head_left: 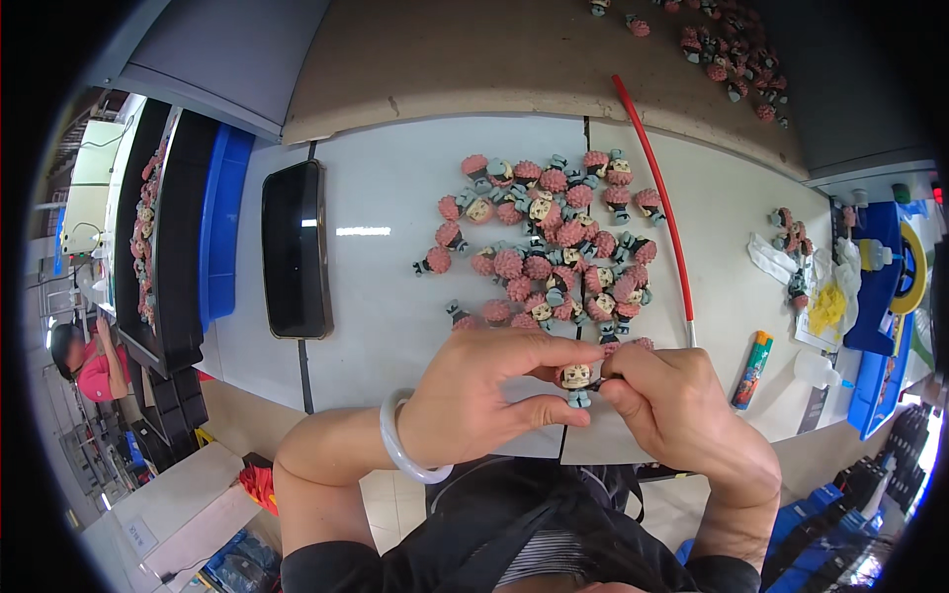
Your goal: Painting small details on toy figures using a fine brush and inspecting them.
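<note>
One small plastic figurine with a pink bumpy hairdo, pale face and grey-blue body [576,381] sits pinched between my two hands, just above the near edge of the white table [386,198]. It faces up toward me, head uppermost, feet pointing down. My left hand [474,395] holds it between thumb and forefinger at its left side; fingers [618,381] of my right hand [682,410] press its right side.

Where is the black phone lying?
In the head view the black phone lies flat on the white table, on the person's left, left of the pile of pink-haired figurines.
</note>
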